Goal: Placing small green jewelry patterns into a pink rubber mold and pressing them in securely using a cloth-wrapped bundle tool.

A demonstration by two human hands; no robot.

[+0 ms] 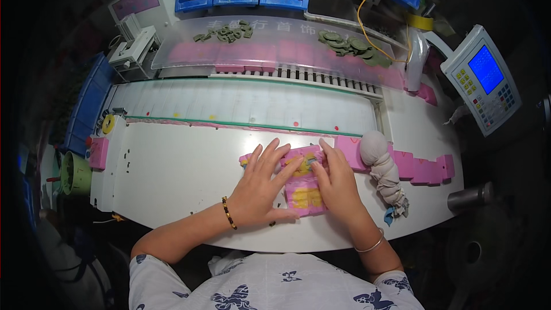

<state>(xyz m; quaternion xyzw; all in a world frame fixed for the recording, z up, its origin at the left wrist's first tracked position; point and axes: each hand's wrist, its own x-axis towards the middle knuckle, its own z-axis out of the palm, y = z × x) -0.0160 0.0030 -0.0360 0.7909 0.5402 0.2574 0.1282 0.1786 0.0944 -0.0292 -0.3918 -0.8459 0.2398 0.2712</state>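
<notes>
A pink mould lies opened on the white table in front of me, its upper half (294, 154) and lower half (304, 201) both smeared yellow inside. Small grey-blue bits show in the upper half; their kind is too small to make out. My left hand (256, 189) rests at the mould's left side, fingers spread, the forefinger reaching onto the upper half and the thumb by the lower half's corner. From the right, my right hand (340, 182) touches the upper half with thumb and fingers apart. Beyond my left fingers a small pink and yellow piece (244, 161) is partly covered.
Right of my hands lies a wrapped whitish cloth bundle with a round head (374, 148), beside a row of pink blocks (423, 171). A pale conveyor belt (247, 103) runs behind. A keypad panel (485, 77) stands at right, a green cup (74, 173) at left.
</notes>
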